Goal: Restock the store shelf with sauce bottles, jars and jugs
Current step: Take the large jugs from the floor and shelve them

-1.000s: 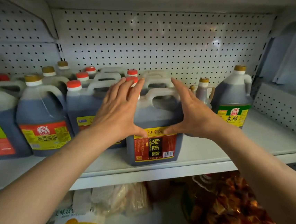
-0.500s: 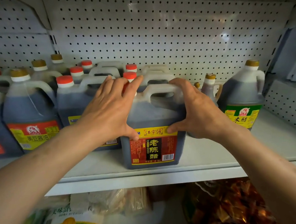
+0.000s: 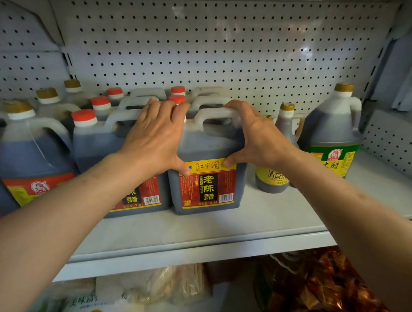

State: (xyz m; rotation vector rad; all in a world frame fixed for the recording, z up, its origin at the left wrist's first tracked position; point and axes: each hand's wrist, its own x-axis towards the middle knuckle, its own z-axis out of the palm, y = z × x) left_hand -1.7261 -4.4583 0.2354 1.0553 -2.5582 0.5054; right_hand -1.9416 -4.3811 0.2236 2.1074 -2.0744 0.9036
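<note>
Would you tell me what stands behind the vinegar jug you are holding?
Behind the vinegar jug show the white handles of two more jugs and two red caps. Their bodies and labels are hidden by it and both hands.

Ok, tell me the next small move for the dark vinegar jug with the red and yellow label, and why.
Probably let go of it. The dark vinegar jug with the red and yellow label stands upright on the white metal shelf, its front about level with the matching red-labelled jug on its left. The left hand and right hand clasp its shoulders, so pushing it further seems unnecessary.
</note>
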